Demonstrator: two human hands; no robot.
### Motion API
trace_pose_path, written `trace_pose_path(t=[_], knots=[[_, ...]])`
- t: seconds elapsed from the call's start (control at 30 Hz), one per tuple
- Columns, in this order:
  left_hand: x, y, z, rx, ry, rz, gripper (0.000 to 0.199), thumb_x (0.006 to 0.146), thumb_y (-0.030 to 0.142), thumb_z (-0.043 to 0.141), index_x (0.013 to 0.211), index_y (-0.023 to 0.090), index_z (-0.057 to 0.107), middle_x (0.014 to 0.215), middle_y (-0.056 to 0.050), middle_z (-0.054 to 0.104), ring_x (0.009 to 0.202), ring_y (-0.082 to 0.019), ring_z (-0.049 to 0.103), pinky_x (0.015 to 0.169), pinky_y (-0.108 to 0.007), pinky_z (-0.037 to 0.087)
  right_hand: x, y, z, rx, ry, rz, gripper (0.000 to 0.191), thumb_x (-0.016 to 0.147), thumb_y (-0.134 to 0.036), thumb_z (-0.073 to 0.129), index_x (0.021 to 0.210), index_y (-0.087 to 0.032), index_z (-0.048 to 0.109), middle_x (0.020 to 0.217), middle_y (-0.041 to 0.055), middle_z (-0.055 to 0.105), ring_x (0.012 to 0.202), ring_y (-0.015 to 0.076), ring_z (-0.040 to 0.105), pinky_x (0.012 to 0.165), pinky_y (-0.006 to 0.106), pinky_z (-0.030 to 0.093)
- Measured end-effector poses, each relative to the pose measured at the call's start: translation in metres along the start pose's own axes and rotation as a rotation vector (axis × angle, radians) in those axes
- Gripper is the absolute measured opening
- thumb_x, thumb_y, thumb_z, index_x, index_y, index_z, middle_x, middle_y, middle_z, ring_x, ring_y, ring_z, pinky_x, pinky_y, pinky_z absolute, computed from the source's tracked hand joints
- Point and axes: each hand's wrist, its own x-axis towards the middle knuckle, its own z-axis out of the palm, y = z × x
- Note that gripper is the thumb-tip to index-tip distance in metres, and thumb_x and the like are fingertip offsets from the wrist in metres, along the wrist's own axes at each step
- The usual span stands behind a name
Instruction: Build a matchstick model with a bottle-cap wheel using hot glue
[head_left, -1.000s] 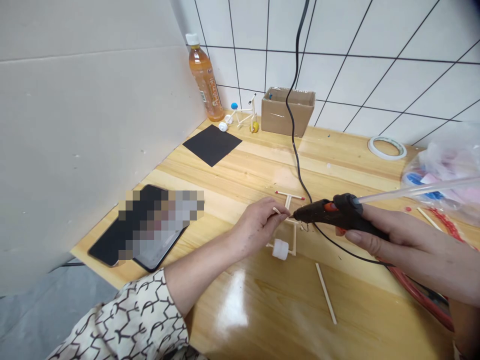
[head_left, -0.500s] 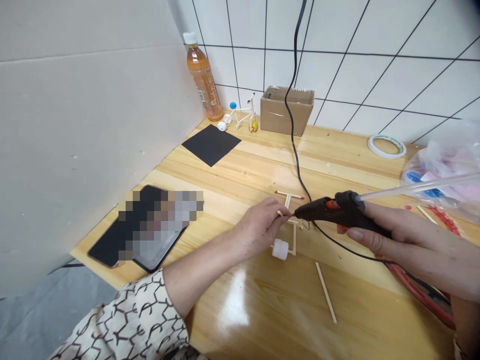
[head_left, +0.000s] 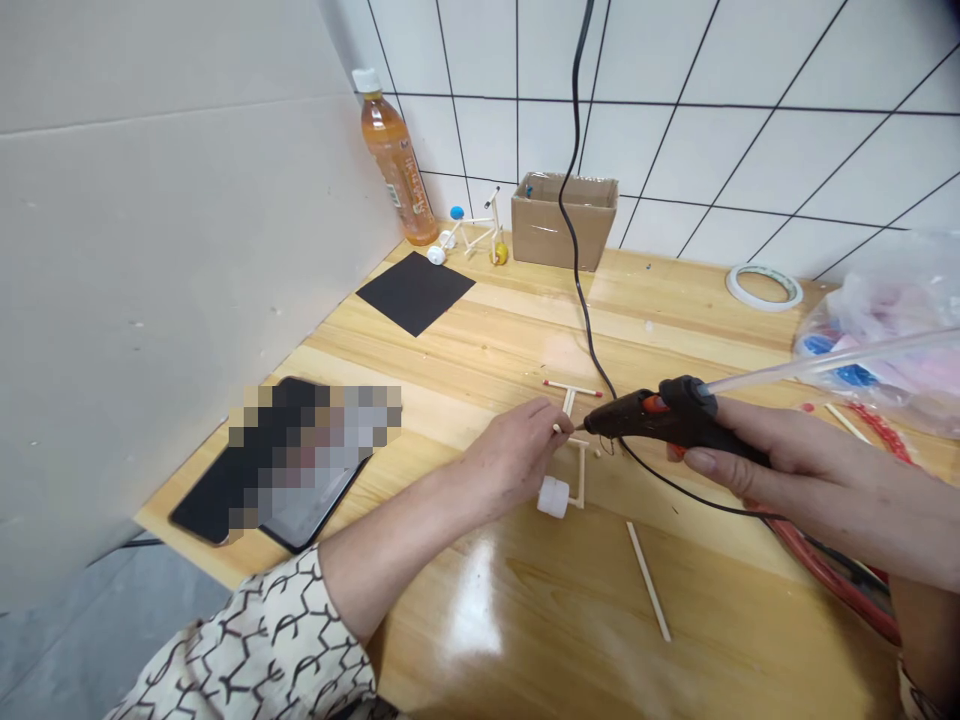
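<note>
Fig. 1. A T-shaped frame of pale wooden sticks (head_left: pixel 579 475) lies between the hands on a honey-coloured wooden bench (head_left: pixel 697 640), its long axis running straight away from the person, from a white plastic bottle-cap wheel (head_left: pixel 553 497) towards a red-tipped wooden crossbar (head_left: pixel 571 387). The left hand (head_left: pixel 514 455) is nearer, closed in a pinch on a short pale stick (head_left: pixel 556 428) just above the frame; the fingers appear to hide whether stick and frame touch. The right hand (head_left: pixel 795 480), farther to the right, is wrapped around the grip of a black hot-glue gun (head_left: pixel 660 415), whose nozzle (head_left: pixel 589 425) sits just beside the left fingertips (head_left: pixel 544 410), with a long clear glue stick (head_left: pixel 825 360) behind it.
</note>
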Motion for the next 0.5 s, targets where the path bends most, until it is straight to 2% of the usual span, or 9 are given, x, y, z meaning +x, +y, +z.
trace_pose_path(t=[0.1,0.23,0.4,0.5], knots=[[0.0007,-0.0007,0.0002,0.003,-0.004,0.014,0.016,0.088,0.016,0.038,0.085,0.016,0.054,0.082,-0.006,0.059,0.079,-0.015,0.057,0.07,-0.026,0.047,-0.0001,0.0014,-0.0001,-0.011,-0.166,-0.001,0.033,0.083,-0.045,0.047,0.108,-0.026,0.059,0.078,0.0002,0.065,0.081,0.023,0.062,0.062,0.027,0.051],[0.0011,0.0009,-0.0017,0.024,-0.02,0.027,0.017,0.088,0.016,0.037,0.086,0.015,0.054,0.083,-0.006,0.059,0.079,-0.015,0.057,0.07,-0.026,0.047,0.0003,0.0017,-0.0003,0.032,-0.182,0.034,0.039,0.084,-0.045,0.046,0.118,-0.026,0.054,0.085,0.0,0.066,0.074,0.02,0.062,0.059,0.026,0.05],[-0.0002,0.0019,-0.0031,0.04,-0.025,0.045,0.016,0.088,0.016,0.037,0.09,0.015,0.052,0.086,-0.006,0.059,0.08,-0.015,0.057,0.07,-0.026,0.047,0.0018,-0.0003,0.001,0.062,-0.187,-0.002,0.045,0.085,-0.046,0.046,0.126,-0.028,0.048,0.107,0.0016,0.064,0.097,0.0241,0.058,0.079,0.033,0.048],[-0.0012,0.001,-0.0024,0.053,-0.024,0.04,0.014,0.088,0.014,0.037,0.091,0.015,0.051,0.086,-0.006,0.059,0.08,-0.015,0.057,0.07,-0.026,0.047,0.0027,0.0,0.0024,0.061,-0.18,-0.002,0.045,0.085,-0.047,0.046,0.126,-0.028,0.049,0.111,0.0023,0.063,0.102,0.0262,0.056,0.083,0.036,0.046]])
